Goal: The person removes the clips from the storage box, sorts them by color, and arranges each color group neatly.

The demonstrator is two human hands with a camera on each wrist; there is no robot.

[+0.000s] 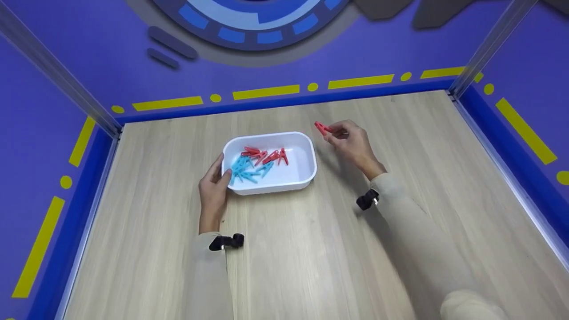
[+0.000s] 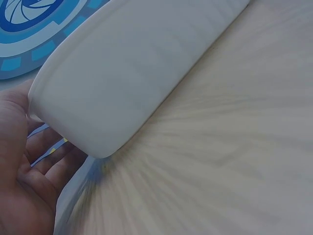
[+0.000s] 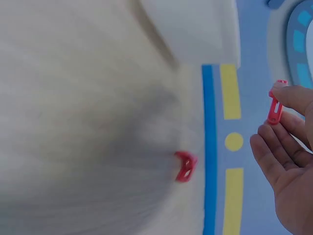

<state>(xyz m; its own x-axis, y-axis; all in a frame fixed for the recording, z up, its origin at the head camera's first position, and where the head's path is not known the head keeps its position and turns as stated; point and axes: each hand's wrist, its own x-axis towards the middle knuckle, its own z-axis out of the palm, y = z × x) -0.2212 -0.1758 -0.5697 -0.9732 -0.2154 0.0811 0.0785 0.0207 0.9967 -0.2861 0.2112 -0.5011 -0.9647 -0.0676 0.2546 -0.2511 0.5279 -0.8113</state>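
A white plastic tub stands on the wooden table and holds several red clothespins and several blue clothespins. My left hand grips the tub's left end, thumb over the rim; in the left wrist view the palm lies against the tub's wall. To the right of the tub, my right hand hovers above the table and pinches a red clothespin by its fingertips. That held clothespin also shows in the right wrist view. A second, blurred red clothespin appears there over the table.
Purple walls with yellow markings and a blue base strip enclose the table on three sides. Metal posts stand at the back corners. Bare wood lies in front of the tub and to its right.
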